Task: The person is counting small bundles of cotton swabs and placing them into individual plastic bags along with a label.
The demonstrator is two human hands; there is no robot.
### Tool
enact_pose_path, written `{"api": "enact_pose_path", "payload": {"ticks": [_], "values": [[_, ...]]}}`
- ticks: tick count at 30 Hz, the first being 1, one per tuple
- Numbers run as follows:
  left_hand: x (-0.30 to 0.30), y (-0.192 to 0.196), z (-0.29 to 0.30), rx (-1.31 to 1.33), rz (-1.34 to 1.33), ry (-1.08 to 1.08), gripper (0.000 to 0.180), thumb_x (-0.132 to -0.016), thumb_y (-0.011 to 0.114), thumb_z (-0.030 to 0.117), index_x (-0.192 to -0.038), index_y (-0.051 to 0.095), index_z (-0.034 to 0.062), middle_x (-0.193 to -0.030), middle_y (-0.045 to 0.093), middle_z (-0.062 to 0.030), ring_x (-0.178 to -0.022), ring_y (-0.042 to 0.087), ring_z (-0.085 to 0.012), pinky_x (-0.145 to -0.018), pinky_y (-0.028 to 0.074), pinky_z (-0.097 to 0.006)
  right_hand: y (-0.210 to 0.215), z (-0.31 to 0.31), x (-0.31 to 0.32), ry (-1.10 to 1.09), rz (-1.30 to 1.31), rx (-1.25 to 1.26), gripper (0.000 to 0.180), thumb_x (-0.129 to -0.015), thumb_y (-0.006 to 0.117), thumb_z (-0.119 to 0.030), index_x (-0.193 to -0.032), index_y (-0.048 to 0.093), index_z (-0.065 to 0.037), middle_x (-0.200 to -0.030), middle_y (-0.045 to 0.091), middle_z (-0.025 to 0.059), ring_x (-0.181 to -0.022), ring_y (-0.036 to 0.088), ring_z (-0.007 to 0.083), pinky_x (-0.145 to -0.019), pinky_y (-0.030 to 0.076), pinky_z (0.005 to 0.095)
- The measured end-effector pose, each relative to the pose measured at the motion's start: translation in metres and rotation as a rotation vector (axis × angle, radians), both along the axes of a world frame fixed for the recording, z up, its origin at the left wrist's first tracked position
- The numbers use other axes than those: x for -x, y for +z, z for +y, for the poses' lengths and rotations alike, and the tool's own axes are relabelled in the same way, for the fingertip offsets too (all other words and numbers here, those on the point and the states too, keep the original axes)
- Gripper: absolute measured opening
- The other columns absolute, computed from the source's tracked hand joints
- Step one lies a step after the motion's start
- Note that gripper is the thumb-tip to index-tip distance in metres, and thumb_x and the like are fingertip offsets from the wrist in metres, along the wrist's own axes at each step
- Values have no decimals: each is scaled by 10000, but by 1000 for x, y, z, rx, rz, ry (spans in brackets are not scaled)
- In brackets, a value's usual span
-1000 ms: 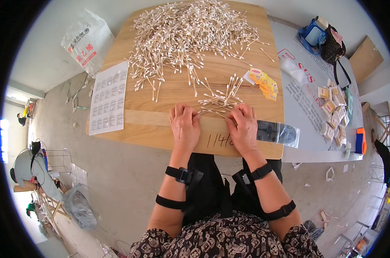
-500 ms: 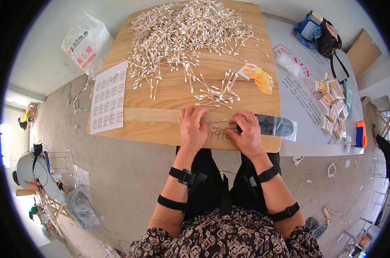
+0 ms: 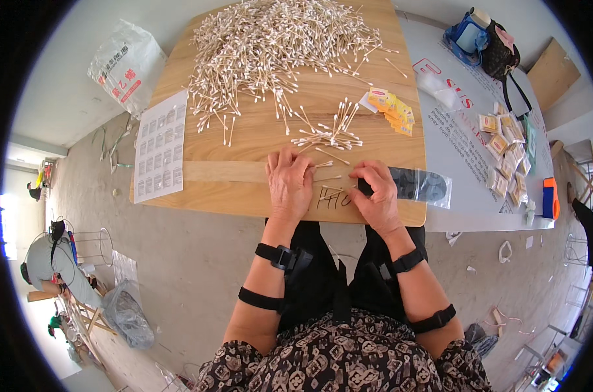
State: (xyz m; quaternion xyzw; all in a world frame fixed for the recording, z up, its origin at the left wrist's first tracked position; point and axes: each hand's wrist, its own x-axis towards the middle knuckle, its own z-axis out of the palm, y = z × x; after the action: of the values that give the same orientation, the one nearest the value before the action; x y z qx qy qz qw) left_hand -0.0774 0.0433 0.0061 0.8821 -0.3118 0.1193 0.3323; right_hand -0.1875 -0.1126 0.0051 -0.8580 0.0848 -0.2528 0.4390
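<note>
In the head view, your left hand (image 3: 290, 183) and right hand (image 3: 378, 196) rest at the table's (image 3: 244, 150) near edge, centre frame. The few cotton swabs (image 3: 329, 178) bunched by your right hand half a second ago now lie spread between both, below the small heap (image 3: 329, 138), so they sit singly within reach. Your right grip looks released; whether your left pinches one, I cannot tell.

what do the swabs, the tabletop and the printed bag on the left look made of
Swabs: probably wooden or paper sticks, matte and tan, with fluffy white tips that look like cotton. Tabletop: wood or wood-look laminate, smooth, with visible grain. Printed bag: thin plastic film, likely; translucent, wrinkled, slightly shiny.
</note>
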Motion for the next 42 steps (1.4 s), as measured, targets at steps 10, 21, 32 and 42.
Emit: {"api": "enact_pose_path", "payload": {"ticks": [10, 21, 32, 42], "values": [[4, -4, 2, 20, 41, -37, 118, -727, 696, 38, -824, 660, 94, -847, 590, -70, -877, 519, -311, -800, 419, -409, -3, -5, -28, -218, 130, -1, 137, -768, 729, -119, -885, 673, -78, -859, 640, 67, -706, 641, 269, -639, 497, 367], [27, 7, -10, 55, 80, -177, 158, -702, 726, 78, -844, 658, 97, -882, 601, -59, -886, 525, -311, -798, 417, -406, -10, -11, -34, -186, 90, 71, 74, -774, 705, -131, -812, 645, -111, -829, 619, 52, -747, 625, 282, -623, 484, 384], [20, 0, -6, 91, 52, -218, 359, -672, 687, 21, -1021, 624, 78, -1055, 577, -98, -990, 509, -340, -860, 418, -404, -4, -15, -28, -44, 113, 95, 67, -770, 689, -119, -824, 649, -111, -821, 601, 62, -764, 621, 286, -630, 486, 394], [-29, -3, -22, -136, 22, -30, 424, -783, 659, 81, -1204, 608, 66, -1202, 533, -91, -1116, 473, -333, -958, 371, -445, -12, -26, -73, -233, 138, 145, 63, -810, 661, -155, -836, 654, -98, -847, 595, 102, -753, 616, 336, -625, 485, 432]]}}
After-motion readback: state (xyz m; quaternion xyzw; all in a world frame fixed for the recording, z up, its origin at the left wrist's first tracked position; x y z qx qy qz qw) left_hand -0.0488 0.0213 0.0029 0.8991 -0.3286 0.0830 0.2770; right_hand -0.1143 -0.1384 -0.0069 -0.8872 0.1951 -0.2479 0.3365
